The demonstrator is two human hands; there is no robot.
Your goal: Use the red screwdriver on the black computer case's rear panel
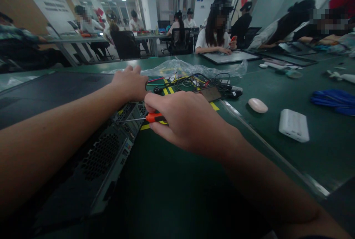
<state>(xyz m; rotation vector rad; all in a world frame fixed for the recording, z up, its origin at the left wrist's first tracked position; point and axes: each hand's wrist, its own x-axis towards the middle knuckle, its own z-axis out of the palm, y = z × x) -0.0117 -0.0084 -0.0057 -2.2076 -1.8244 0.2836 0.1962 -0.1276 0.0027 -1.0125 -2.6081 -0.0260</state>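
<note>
A black desktop computer case (pixel 57 89) lies on its side at the left, its rear panel with vent holes and ports facing right. My right hand (pixel 191 120) is closed round the orange and black handle of a screwdriver (pixel 152 117). Its thin metal shaft points left, with the tip at the rear panel near the slot covers; whether it sits in a screw I cannot tell. Farther back, my left hand (pixel 130 83) bends over the far rear edge of the case, gripping it. Its fingertips are partly hidden and slightly blurred.
Beyond my hands, a heap of cables (pixel 191 82) with a dark adapter lies before clear plastic wrap (pixel 199 68). To the right are a pale oval mouse-like object (pixel 257 105), a white box-shaped device (pixel 294 125) and a blue bundle (pixel 334 101). Other people sit across the green table.
</note>
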